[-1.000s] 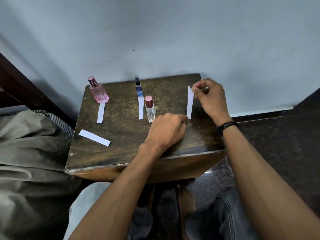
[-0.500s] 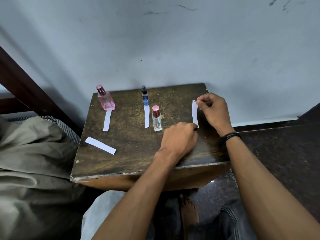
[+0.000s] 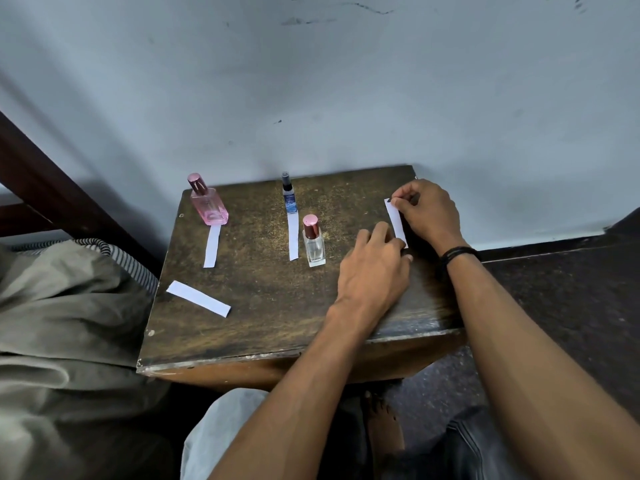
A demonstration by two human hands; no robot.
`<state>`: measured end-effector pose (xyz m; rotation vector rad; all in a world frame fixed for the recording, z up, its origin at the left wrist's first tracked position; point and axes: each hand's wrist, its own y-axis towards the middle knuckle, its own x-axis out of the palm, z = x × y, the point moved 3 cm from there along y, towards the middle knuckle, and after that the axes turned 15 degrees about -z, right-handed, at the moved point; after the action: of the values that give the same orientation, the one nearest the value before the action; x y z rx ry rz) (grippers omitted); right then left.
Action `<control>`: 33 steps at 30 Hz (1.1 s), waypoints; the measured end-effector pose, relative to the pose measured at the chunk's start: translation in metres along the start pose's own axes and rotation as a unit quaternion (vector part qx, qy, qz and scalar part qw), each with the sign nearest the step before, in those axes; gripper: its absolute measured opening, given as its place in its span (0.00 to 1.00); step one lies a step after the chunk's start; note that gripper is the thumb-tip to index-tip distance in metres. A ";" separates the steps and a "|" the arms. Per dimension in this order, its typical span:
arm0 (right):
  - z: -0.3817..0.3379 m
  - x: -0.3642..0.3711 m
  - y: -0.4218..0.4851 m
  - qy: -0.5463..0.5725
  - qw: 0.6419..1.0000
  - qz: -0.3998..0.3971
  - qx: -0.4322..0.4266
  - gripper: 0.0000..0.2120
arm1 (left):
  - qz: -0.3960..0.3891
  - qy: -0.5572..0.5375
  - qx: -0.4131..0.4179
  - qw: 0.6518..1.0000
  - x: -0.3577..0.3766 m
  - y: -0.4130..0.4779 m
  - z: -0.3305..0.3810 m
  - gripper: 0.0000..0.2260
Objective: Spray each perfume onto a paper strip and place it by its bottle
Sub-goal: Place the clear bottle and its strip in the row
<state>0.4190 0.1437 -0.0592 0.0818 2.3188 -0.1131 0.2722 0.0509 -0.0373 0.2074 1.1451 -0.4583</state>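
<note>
Three perfume bottles stand on a dark wooden stool (image 3: 263, 327): a pink bottle (image 3: 207, 206) at the back left, a slim blue spray bottle (image 3: 289, 199) in the middle, and a clear bottle with a red cap (image 3: 314, 242) in front of it. A paper strip (image 3: 212, 245) lies before the pink bottle, and another strip (image 3: 293, 235) before the blue one. A loose strip (image 3: 198, 298) lies at the front left. My right hand (image 3: 429, 213) pinches the far end of a fourth strip (image 3: 396, 220). My left hand (image 3: 375, 268) pinches its near end.
A grey wall rises right behind the stool. Grey-green fabric (image 3: 59, 323) and a striped cloth (image 3: 114, 252) lie at the left, beside a dark wooden frame (image 3: 52, 188). A dark ledge (image 3: 571, 289) runs along the right. My knees and a foot show below the stool.
The camera has tilted, so the stool sits lower in view. Both hands keep hold of the right strip, which now lies slightly slanted on the stool.
</note>
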 end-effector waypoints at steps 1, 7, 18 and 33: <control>0.000 0.001 0.000 -0.005 1.000 0.001 0.000 0.01 | -0.001 -0.003 -0.001 1.000 0.000 0.000 -0.001 0.16; -0.001 0.003 -0.002 -0.016 1.000 0.009 -0.004 0.01 | -0.002 -0.002 -0.008 1.000 -0.001 0.000 -0.001 0.16; -0.003 0.006 -0.002 -0.033 0.999 0.021 -0.014 0.01 | -0.011 0.000 -0.022 1.000 -0.003 0.001 -0.003 0.16; -0.005 0.004 -0.005 -0.019 1.000 0.022 -0.003 0.04 | -0.009 -0.026 -0.016 1.000 -0.008 -0.002 -0.002 0.16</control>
<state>0.4121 0.1392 -0.0587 0.1253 2.2772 -0.0840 0.2673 0.0515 -0.0308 0.1573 1.1033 -0.4594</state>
